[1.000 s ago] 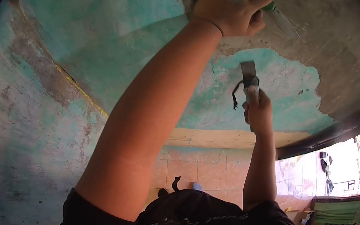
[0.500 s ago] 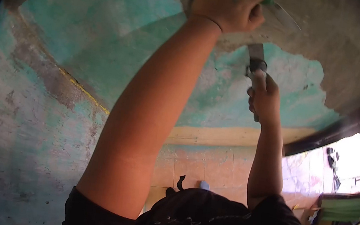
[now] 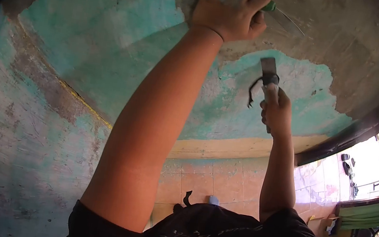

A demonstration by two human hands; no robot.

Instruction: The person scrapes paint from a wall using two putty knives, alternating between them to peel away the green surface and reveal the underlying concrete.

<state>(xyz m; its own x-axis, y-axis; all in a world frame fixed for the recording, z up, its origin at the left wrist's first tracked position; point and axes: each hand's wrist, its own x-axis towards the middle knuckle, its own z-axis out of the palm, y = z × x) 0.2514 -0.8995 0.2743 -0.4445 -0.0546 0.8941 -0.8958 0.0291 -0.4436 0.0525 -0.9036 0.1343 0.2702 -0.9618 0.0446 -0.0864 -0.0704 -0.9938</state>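
High on the wall, my left hand [image 3: 231, 10] is closed around a green-handled trowel [image 3: 269, 6], whose thin metal blade reaches to the right, seen nearly edge-on. Its fingertips look grey and dusty. Lower and to the right, my right hand [image 3: 277, 112] grips a scraper [image 3: 269, 67] by its pale handle, flat blade upward. A dark strap hangs from the scraper's neck. The scraper blade overlaps the turquoise paint just below the edge of the grey plaster [image 3: 328, 24]. The painted wall [image 3: 115, 25] is scuffed and patchy.
A pale band [image 3: 225, 143] runs along the wall's foot above the tiled floor [image 3: 198, 178]. On the left, another worn wall [image 3: 24, 153] meets it at a corner with a yellow line. At right are a bright opening, a green cloth [image 3: 370, 214] and a cardboard box [image 3: 322, 227].
My left hand has shifted slightly left and down, and its trowel blade has turned more edge-on. The scraper has dropped a little from the plaster edge, and its strap has swung out left.
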